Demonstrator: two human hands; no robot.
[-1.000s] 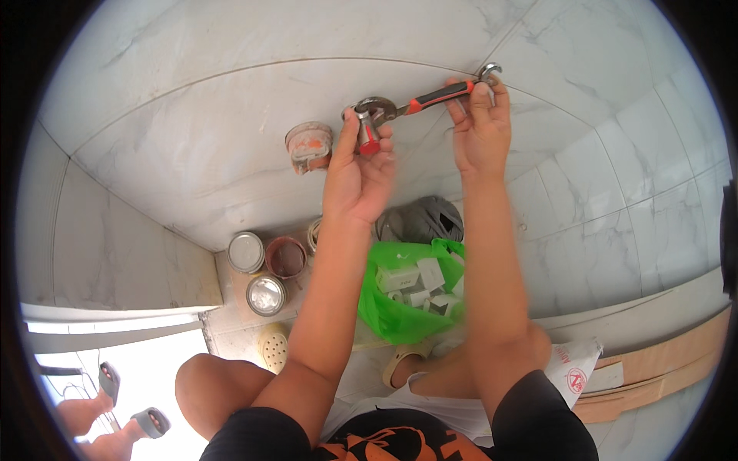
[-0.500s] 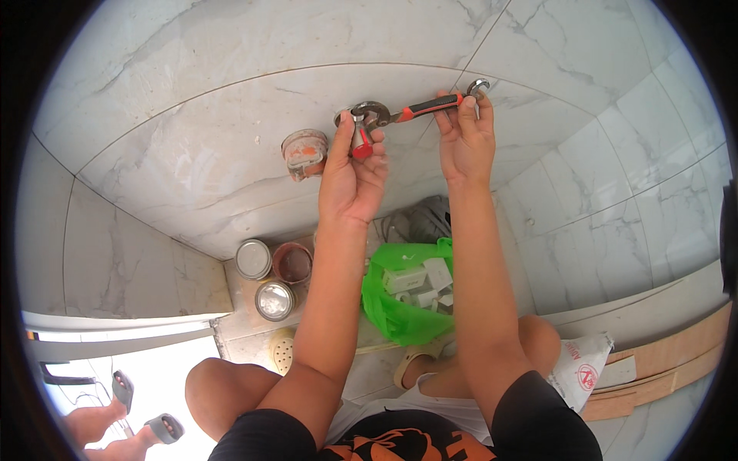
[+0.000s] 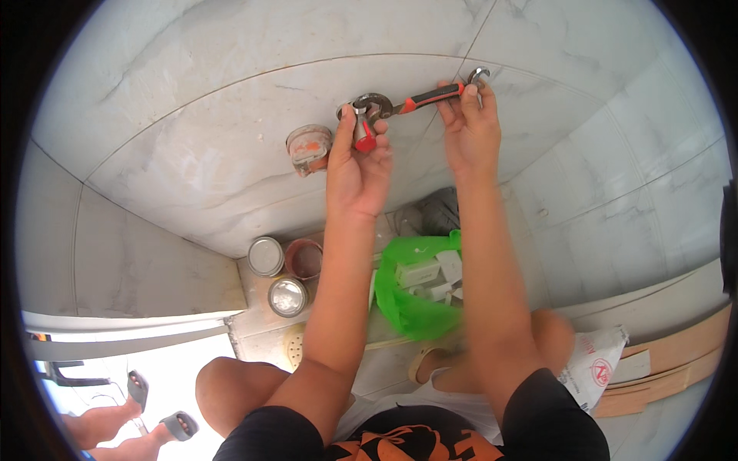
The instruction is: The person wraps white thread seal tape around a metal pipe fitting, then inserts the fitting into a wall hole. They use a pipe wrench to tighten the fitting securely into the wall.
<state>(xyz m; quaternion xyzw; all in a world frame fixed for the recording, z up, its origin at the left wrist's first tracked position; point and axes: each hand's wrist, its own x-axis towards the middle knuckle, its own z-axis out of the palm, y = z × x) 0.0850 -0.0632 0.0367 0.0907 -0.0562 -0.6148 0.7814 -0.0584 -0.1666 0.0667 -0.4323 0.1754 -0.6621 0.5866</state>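
Head view, looking down along both forearms to a marble-tiled wall (image 3: 192, 154). The left hand (image 3: 357, 165) is closed around a small chrome fitting with a red end (image 3: 363, 134), fingers and thumb pinching it against the wall. Just above it, at about 12 o'clock from that hand, the hooked head of a red-and-black wrench (image 3: 415, 100) wraps around the top of the fitting. The right hand (image 3: 470, 131) sits at about 3 o'clock from the left one; its fingers curl over the far end of the wrench handle, gripping it near the metal tail loop at the tile joint.

At 9 o'clock from the left hand, near it on the wall, a round pipe outlet smeared with orange and grey (image 3: 309, 148) sticks out of the tile. Down at 6 o'clock, well apart on the floor between the two forearms, a green plastic bag (image 3: 400, 303) lies open with small white boxes (image 3: 421, 270) inside. To the 7 o'clock side three round tins (image 3: 287, 296) stand close together in the corner. A white printed sack (image 3: 596, 365) and wooden strips (image 3: 676, 357) lie at 4 o'clock, by the person's right knee. At the lower left edge another person's sandalled feet (image 3: 154, 415) show.
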